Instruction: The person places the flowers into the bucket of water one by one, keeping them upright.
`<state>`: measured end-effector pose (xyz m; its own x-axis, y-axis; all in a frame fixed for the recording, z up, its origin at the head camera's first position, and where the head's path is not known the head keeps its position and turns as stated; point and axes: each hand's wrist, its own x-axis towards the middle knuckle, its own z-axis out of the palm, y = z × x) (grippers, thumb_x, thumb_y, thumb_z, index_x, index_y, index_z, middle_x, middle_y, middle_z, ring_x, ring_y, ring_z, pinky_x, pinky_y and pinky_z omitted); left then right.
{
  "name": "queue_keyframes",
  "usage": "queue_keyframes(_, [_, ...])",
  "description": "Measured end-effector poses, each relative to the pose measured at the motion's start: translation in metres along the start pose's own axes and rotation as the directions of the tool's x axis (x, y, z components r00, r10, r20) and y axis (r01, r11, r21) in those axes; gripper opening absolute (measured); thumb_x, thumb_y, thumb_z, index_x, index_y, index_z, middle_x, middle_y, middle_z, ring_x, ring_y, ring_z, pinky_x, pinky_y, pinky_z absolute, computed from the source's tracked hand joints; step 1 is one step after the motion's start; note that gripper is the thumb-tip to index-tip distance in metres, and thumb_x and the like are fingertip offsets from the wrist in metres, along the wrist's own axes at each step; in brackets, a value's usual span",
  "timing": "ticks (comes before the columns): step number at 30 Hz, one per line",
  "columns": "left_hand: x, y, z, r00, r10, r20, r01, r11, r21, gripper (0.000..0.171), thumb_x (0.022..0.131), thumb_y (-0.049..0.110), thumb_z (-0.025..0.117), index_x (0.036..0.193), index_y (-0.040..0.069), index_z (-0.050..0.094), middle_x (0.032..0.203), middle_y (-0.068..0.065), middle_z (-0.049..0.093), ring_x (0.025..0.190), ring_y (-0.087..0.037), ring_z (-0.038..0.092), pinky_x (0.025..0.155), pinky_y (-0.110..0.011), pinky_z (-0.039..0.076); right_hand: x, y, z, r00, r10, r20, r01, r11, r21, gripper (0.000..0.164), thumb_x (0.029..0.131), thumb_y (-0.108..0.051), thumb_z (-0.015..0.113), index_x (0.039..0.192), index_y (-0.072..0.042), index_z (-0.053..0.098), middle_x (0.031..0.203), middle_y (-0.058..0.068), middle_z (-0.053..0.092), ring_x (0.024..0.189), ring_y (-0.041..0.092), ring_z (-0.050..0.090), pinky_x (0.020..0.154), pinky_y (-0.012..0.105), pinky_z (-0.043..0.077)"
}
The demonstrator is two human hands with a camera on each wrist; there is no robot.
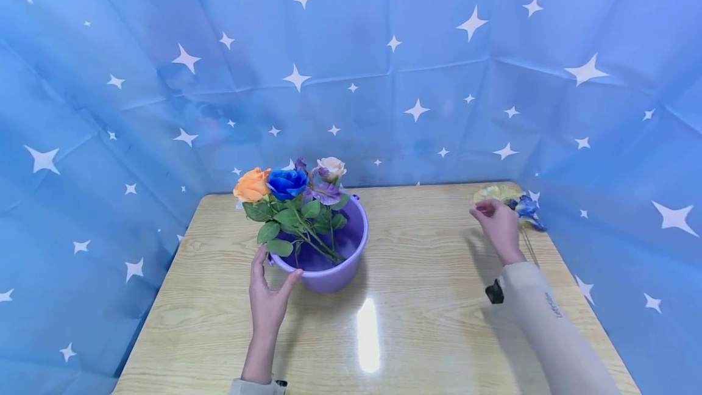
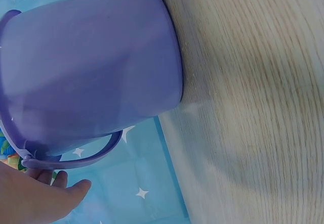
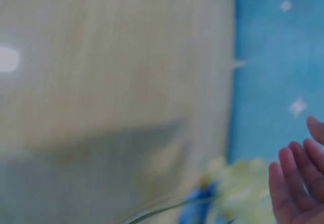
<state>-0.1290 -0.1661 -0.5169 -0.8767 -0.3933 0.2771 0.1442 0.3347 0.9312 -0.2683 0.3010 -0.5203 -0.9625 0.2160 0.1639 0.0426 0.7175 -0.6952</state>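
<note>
A purple bucket stands on the table with artificial flowers leaning in it: an orange rose, a blue rose, a pale rose and purple blooms. My left hand is at the bucket's near left rim, thumb and fingers spread. In the left wrist view its fingers lie by the end of the bucket's handle, thumb pointing away. Over the right side of the table, my right hand has loosely bent fingers and holds nothing. Beside it lie a blue flower and a pale yellow flower.
The light wood table reaches back to a blue curtain with white stars, which also hangs along both sides. Thin stems of the lying flowers extend toward the table's right edge, partly behind the right wrist.
</note>
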Motion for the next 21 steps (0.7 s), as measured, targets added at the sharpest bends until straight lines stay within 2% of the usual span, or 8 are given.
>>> queue_keyframes(4, [0.000,-0.001,0.001,1.000,0.004,-0.001,-0.004,1.000,0.000,0.086,0.076,0.013,0.086,0.149,0.005,0.042,0.156,-0.015,0.041,0.148,-0.034,0.033,0.124,-0.057,0.025,-0.007,0.034,-0.002,0.993,0.113,0.034,-0.111,0.993,-0.042,0.041,0.099,-0.031,0.061,0.124,0.000,0.065,0.118,0.024,0.068,0.101,0.038,0.066,0.077,0.044,0.056])
queue_keyframes(10, [0.000,0.001,0.000,1.000,0.011,0.001,-0.011,1.000,0.019,0.087,0.075,0.016,0.087,0.148,0.003,0.041,0.156,-0.013,0.042,0.147,-0.033,0.034,0.124,-0.055,0.026,-0.015,0.069,0.000,0.957,0.278,0.086,-0.261,0.951,-0.164,0.041,0.097,-0.023,0.062,0.126,0.006,0.061,0.123,0.029,0.063,0.108,0.045,0.059,0.088,0.057,0.050])
queue_keyframes(13, [0.000,0.001,0.000,1.000,0.006,0.002,-0.006,1.000,0.026,0.087,0.076,0.016,0.086,0.149,0.003,0.041,0.156,-0.013,0.041,0.147,-0.033,0.034,0.124,-0.055,0.026,-0.017,0.079,0.000,0.946,0.298,0.129,-0.260,0.933,-0.249,0.034,0.096,-0.017,0.060,0.120,0.007,0.065,0.121,0.030,0.063,0.106,0.048,0.059,0.085,0.058,0.050])
queue_keyframes(15, [0.000,0.001,0.000,1.000,0.005,0.001,-0.005,1.000,0.026,0.087,0.076,0.016,0.086,0.148,0.003,0.041,0.156,-0.013,0.041,0.147,-0.033,0.034,0.124,-0.055,0.026,-0.018,0.082,0.001,0.946,0.287,0.150,-0.237,0.929,-0.286,0.029,0.095,-0.015,0.059,0.114,0.005,0.068,0.120,0.030,0.064,0.105,0.049,0.059,0.081,0.058,0.050])
queue_keyframes(21, [0.000,0.000,0.000,1.000,0.015,-0.003,-0.015,1.000,0.015,0.083,0.077,0.015,0.086,0.147,0.005,0.043,0.155,-0.014,0.042,0.147,-0.035,0.035,0.124,-0.057,0.025,-0.017,0.074,0.006,0.956,0.244,0.161,-0.200,0.948,-0.249,0.025,0.096,-0.018,0.060,0.108,0.001,0.070,0.111,0.026,0.068,0.096,0.042,0.063,0.074,0.051,0.051])
